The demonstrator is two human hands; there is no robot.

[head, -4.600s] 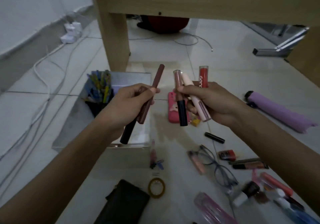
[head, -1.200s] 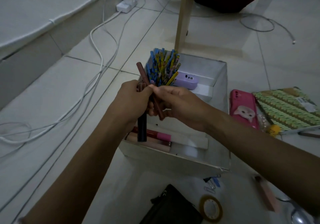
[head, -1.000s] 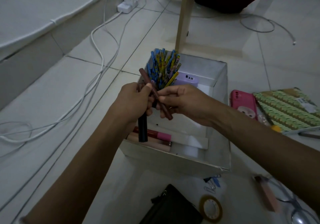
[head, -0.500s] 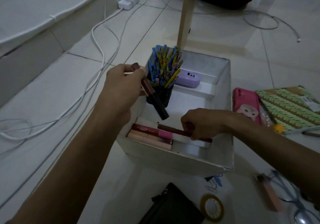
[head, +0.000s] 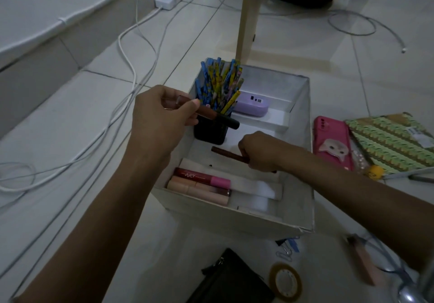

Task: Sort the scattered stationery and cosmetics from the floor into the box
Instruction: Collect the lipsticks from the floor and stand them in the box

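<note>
A white box (head: pixel 234 218) sits on the tiled floor. Inside it, a black cup (head: pixel 211 130) holds several coloured pencils, and a lilac case (head: pixel 251 107) lies at the back. A red-and-pink lip gloss (head: pixel 202 177) and beige tubes (head: pixel 197 188) lie in the near compartment. My left hand (head: pixel 162 117) grips a brown tube with a black cap (head: pixel 218 117) over the box's left wall. My right hand (head: pixel 260 153) is low inside the box, gripping a thin brown pencil (head: pixel 229 154) just above the bottom.
A pink phone (head: pixel 332 145) and a green patterned notebook (head: pixel 389 143) lie right of the box. A black pouch (head: pixel 230 279), a tape roll (head: pixel 284 281), clips (head: pixel 287 247) and glasses (head: pixel 399 277) lie in front. White cables (head: pixel 126 68) run along the left. A wooden leg (head: pixel 247 14) stands behind.
My right hand took the thin brown pencil from my left hand and lowered it into the box, shifting it back from the near compartment. My left hand tilted its tube flatter.
</note>
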